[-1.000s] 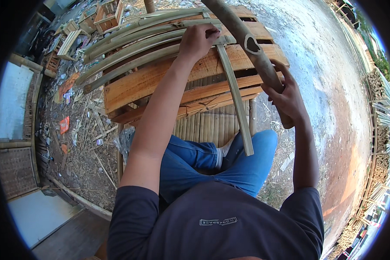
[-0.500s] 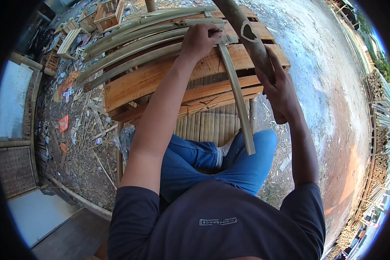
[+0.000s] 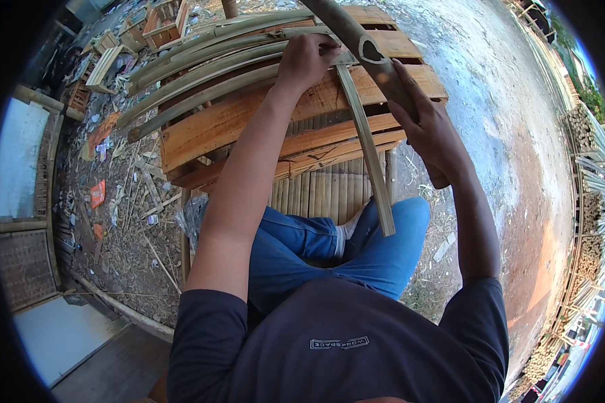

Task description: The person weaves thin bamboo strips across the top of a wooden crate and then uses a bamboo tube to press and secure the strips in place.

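My right hand (image 3: pixel 427 124) is wrapped round the lower part of a thick bamboo pole (image 3: pixel 346 30). A ragged, pale-edged hole shows in the pole's side, and its upper end runs out of view. My left hand (image 3: pixel 308 62) is closed in a pinch above the ends of the long bamboo strips (image 3: pixel 208 62); whatever is between its fingertips is too small to make out. From just beside those fingertips a narrow strip (image 3: pixel 365 141) slants toward me, its near end over my knee. The strips rest across a slatted wooden crate (image 3: pixel 228 138).
Under the crate is a bamboo-slat platform (image 3: pixel 316 195) where I sit cross-legged. Small wooden crates (image 3: pixel 165 25) stand at the far left, amid scraps and litter on the ground. Stacks of bamboo (image 3: pixel 590 215) line the right side.
The bamboo pole and my right hand have shifted slightly left and down, bringing the pole closer to my left hand. The left hand stays pinched at nearly the same spot.
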The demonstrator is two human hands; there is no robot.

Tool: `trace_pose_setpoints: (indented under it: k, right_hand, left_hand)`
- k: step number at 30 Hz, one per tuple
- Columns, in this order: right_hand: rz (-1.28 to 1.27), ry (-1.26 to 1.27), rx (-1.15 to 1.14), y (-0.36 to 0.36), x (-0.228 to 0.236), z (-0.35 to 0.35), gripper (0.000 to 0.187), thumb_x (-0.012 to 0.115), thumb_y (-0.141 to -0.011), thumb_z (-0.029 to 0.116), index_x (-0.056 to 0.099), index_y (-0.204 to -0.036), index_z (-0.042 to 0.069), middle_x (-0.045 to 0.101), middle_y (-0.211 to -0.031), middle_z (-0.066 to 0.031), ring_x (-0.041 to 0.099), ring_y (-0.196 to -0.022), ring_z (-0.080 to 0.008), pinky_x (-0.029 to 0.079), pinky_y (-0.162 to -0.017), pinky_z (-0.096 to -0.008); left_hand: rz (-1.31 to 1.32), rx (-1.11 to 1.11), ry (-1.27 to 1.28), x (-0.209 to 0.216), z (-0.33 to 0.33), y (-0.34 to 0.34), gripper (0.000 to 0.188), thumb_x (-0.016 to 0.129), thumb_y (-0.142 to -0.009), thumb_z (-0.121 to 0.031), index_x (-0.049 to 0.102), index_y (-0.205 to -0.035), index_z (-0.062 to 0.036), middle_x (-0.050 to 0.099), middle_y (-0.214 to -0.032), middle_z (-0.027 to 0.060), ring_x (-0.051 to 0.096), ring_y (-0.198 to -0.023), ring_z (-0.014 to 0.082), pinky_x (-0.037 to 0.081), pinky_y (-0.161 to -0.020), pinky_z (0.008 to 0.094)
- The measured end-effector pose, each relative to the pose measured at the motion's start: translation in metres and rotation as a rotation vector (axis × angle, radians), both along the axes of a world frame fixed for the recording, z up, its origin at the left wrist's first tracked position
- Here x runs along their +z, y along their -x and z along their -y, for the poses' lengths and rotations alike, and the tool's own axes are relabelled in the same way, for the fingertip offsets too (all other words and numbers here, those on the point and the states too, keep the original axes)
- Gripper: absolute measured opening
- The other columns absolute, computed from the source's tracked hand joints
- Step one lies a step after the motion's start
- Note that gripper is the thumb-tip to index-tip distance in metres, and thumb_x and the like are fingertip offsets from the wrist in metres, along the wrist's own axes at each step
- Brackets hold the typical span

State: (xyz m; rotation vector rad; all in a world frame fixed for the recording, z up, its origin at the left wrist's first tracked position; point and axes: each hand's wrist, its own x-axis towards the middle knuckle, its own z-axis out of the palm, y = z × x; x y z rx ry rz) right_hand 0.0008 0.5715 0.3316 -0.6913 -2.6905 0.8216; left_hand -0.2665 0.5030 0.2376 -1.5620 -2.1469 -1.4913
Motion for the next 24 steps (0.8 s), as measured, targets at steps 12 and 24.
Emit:
trace_pose_setpoints:
  k: [12, 24]
  right_hand:
    - [-0.141, -0.06, 0.013, -0.001, 0.001, 0.01, 0.068, 0.061, -0.102, 0.023, 0.03, -0.163, 0.023, 0.071, -0.114, -0.03, 0.067, -0.109, -0.0483, 0.051, -0.09, -0.0548]
    - [-0.059, -0.057, 0.001, 0.003, -0.004, 0.002, 0.065, 0.058, -0.103, 0.031, 0.033, -0.162, 0.023, 0.071, -0.111, -0.0309, 0.068, -0.105, -0.0488, 0.053, -0.089, -0.0527]
  left_hand:
    - [0.073, 0.067, 0.118, 0.007, -0.001, -0.009, 0.022, 0.078, -0.091, -0.027, 0.081, -0.1, -0.0079, 0.079, -0.088, 0.0092, 0.075, -0.079, 0.021, 0.057, -0.073, 0.0354]
    - [0.022, 0.062, 0.082, 0.005, -0.001, -0.006, 0.02, 0.077, -0.091, -0.028, 0.082, -0.099, -0.0099, 0.079, -0.089, 0.0104, 0.076, -0.081, 0.0223, 0.059, -0.076, 0.036]
